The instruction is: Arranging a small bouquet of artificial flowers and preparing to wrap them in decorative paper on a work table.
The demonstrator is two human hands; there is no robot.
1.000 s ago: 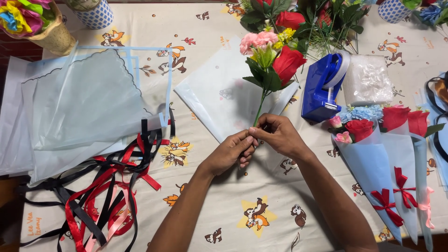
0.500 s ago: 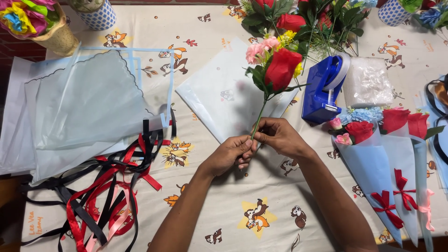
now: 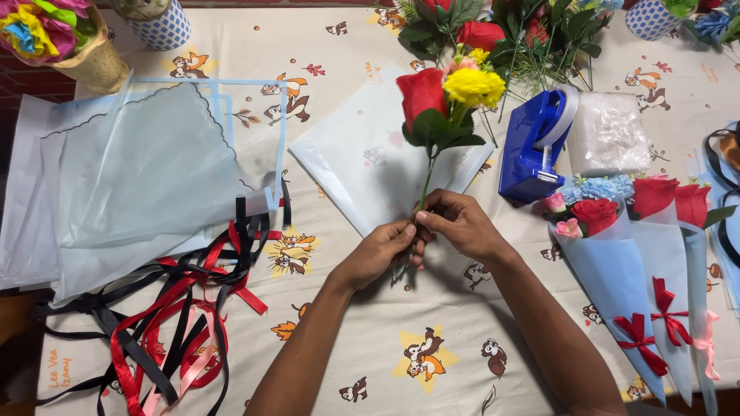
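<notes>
Flower stems vanish below where both hands' fingers clamp them.

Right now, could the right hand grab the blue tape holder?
Probably yes. The right hand is busy pinching the flower stems, but the tape holder stands just beyond it on the table, with nothing lying between them.

The stem's lower end is hidden inside both hands.
</notes>
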